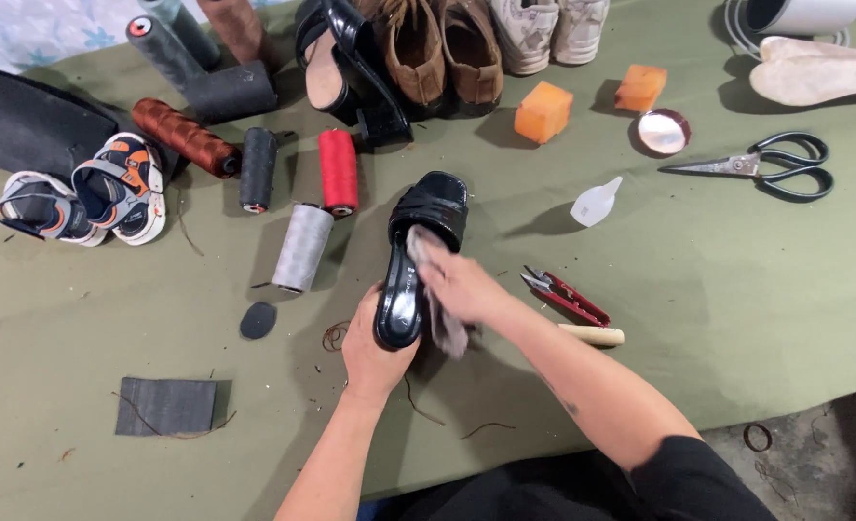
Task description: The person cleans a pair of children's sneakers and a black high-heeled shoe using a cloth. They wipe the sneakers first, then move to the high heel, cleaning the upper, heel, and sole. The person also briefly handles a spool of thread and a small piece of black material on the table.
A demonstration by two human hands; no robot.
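The left hand [375, 352] grips the heel end of a black sandal [416, 256] lying on the green table [717, 289]. The right hand [461, 285] presses a grey cloth [442, 323] against its insole, fingers closed on the cloth.

Just the one camera, strapped on my head, looking steeply down and forward over the desk [717, 289] from close up, my hands [418, 318] sitting low in the middle of frame.

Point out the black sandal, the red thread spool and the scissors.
black sandal [434, 205]: head view, on its glossy toe strap.
red thread spool [338, 170]: head view, mid-spool.
scissors [792, 165]: head view, on the black handles.
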